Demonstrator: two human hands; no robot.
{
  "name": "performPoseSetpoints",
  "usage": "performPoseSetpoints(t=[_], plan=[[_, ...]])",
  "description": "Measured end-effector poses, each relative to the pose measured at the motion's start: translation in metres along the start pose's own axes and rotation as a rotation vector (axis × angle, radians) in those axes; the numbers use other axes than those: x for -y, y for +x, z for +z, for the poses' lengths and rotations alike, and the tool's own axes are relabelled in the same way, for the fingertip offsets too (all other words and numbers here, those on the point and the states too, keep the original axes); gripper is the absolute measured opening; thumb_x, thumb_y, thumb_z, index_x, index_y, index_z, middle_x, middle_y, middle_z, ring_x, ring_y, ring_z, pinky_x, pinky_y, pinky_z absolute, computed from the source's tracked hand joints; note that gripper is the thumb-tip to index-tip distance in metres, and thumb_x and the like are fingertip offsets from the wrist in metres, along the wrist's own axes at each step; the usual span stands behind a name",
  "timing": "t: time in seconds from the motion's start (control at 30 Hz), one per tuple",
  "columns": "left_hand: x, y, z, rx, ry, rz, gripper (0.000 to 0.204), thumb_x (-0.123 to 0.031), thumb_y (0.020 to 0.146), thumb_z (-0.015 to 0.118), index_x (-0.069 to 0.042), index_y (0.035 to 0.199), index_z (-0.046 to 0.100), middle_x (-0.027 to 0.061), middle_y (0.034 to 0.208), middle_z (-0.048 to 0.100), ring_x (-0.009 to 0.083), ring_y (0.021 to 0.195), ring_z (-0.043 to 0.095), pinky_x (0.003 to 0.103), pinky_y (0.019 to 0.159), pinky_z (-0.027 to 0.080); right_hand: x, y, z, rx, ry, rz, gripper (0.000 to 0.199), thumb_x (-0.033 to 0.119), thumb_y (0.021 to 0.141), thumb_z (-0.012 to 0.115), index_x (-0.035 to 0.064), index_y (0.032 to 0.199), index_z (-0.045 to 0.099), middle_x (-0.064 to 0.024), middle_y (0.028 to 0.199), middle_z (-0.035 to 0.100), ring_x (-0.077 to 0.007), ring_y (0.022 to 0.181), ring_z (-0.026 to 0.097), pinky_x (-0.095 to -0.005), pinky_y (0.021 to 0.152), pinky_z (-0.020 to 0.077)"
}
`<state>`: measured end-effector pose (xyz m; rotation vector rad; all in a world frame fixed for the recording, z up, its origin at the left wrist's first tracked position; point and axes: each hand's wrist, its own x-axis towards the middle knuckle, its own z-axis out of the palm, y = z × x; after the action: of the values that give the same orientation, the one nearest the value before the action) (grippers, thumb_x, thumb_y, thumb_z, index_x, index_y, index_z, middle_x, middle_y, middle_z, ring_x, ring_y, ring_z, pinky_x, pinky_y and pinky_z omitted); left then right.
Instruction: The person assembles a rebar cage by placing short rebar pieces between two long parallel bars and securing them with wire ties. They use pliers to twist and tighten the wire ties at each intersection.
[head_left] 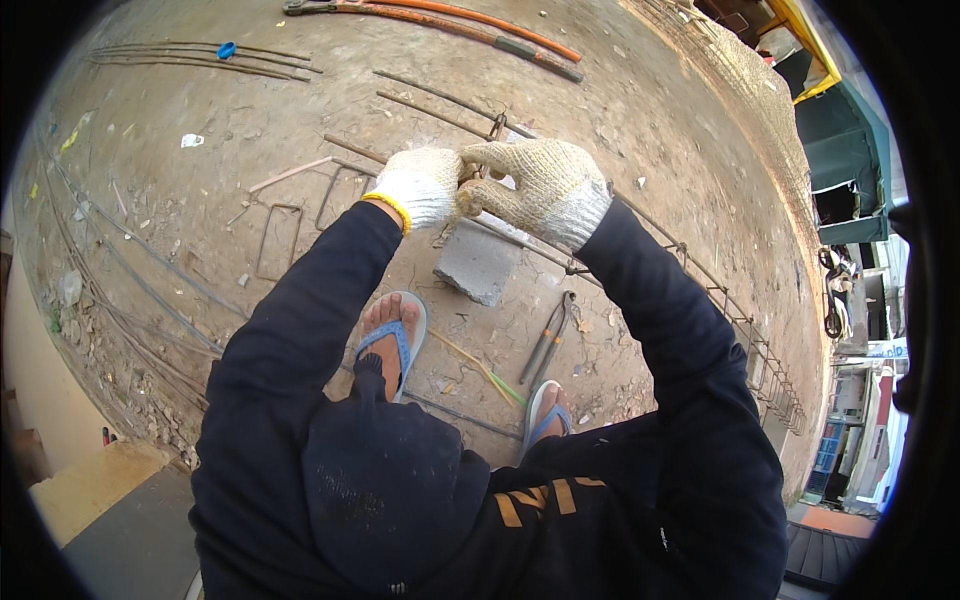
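Both hands wear knitted work gloves and meet over a rebar cage (625,205) of long steel bars with stirrups tied along it. My left hand (418,185), with a yellow cuff edge, is closed at the bars' near end, its fingertips partly hidden. My right hand (548,185) comes from the other side, thumb and forefinger curled toward the left fingertips around a stirrup. Whatever is pinched between them is too small to make out. Beneath the bars a grey concrete block (478,262) props up the cage. Steel pincers (548,338) lie on the ground nearer my feet.
Rectangular stirrups (279,242) lie left of the block. Long-handled bolt cutters (480,35) rest at the far side, and loose rebar rods (200,60) with a blue item at far left. My sandalled feet (390,335) stand on dirt close by. Long rods (140,265) run along the left.
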<state>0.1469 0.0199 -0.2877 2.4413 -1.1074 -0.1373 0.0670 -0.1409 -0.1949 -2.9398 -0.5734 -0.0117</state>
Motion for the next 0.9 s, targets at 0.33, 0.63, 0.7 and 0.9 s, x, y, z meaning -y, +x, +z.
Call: performPoseSetpoints(t=[0.33,0.63,0.7,0.9], plan=[[-0.006,-0.009,0.001,-0.043,-0.039,0.026,0.029,-0.037,0.077,0.072,-0.013,0.094,0.07,0.0111,0.085,0.07,0.0294,0.082,0.068,0.04,0.074,0.051,0.022,0.004,-0.015,0.158,-0.356,0.059,0.019,0.018,0.083,0.057,0.009,0.094,0.07,-0.0174,0.081,0.067,-0.0346,0.074,0.066,-0.0431,0.068,0.0529],[-0.004,-0.012,0.002,-0.053,0.03,0.116,0.022,-0.028,0.081,0.065,-0.013,0.097,0.068,0.0133,0.09,0.069,0.0327,0.085,0.066,0.043,0.076,0.051,0.015,-0.035,0.045,-0.063,0.375,0.084,0.015,0.009,0.084,0.053,0.0042,0.091,0.065,-0.0189,0.081,0.063,-0.0386,0.078,0.061,-0.0447,0.07,0.05],[-0.002,-0.014,0.003,-0.059,0.017,0.128,0.023,-0.026,0.082,0.064,-0.011,0.1,0.067,0.0143,0.093,0.068,0.0336,0.087,0.066,0.044,0.079,0.052,0.011,-0.05,0.059,-0.041,0.402,0.104,0.016,0.008,0.084,0.055,0.0044,0.096,0.065,-0.0185,0.087,0.065,-0.0392,0.085,0.062,-0.0443,0.075,0.0508],[-0.002,-0.018,0.002,-0.095,-0.093,0.122,0.025,-0.031,0.077,0.071,-0.015,0.095,0.067,0.0098,0.086,0.07,0.0311,0.082,0.067,0.042,0.076,0.051,0.007,-0.064,0.082,-0.157,0.468,0.015,0.017,0.008,0.087,0.056,0.0026,0.102,0.061,-0.0198,0.105,0.063,-0.0395,0.097,0.061,-0.0425,0.084,0.0507]])
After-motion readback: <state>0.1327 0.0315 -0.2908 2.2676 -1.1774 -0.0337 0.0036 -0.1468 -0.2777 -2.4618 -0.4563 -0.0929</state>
